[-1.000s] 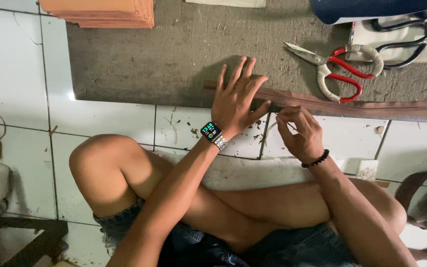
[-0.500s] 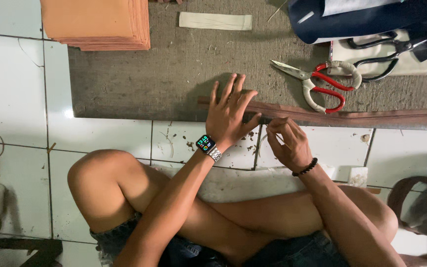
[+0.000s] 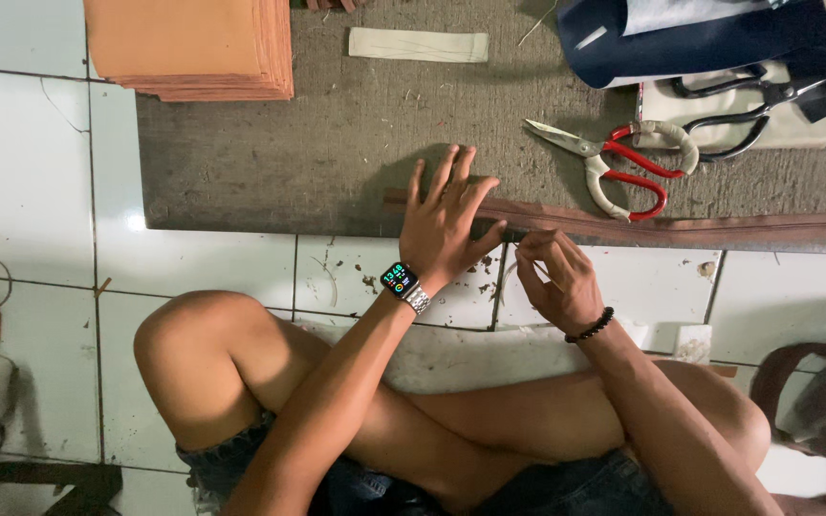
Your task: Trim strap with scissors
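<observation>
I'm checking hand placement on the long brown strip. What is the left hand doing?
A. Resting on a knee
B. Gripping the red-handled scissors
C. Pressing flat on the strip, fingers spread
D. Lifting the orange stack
C: the left hand lies flat with fingers spread on the brown strip, away from the scissors.
</observation>
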